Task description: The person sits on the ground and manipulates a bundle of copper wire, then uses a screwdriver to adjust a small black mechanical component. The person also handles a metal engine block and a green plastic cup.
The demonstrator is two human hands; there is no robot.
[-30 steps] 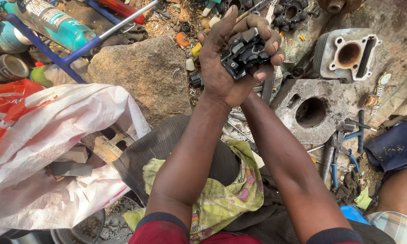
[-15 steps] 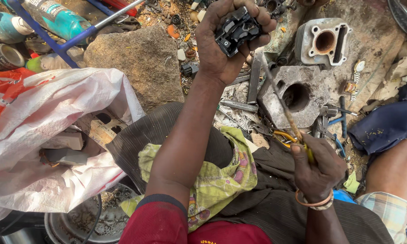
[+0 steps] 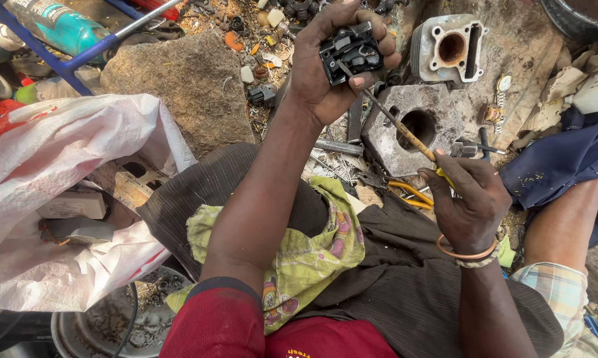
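My left hand (image 3: 325, 73) is raised and shut on a small black plastic part (image 3: 352, 52) with sockets in it. My right hand (image 3: 470, 199) grips a thin yellow-handled screwdriver (image 3: 395, 122); its tip rests in the black part. A green patterned cloth (image 3: 305, 258) lies across my lap under both forearms. Orange bands circle my right wrist.
Two grey engine cylinder blocks (image 3: 448, 48) (image 3: 411, 126) lie on the ground ahead, with yellow-handled pliers (image 3: 405, 192) near them. A big stone (image 3: 179, 83) sits left of my left arm. A white plastic bag (image 3: 53, 199) holds boxes. Another person's leg (image 3: 564, 225) is at the right.
My right hand came away from the black part, dropped to the right, then brought a screwdriver up so its tip meets the part. My left hand kept holding the part.
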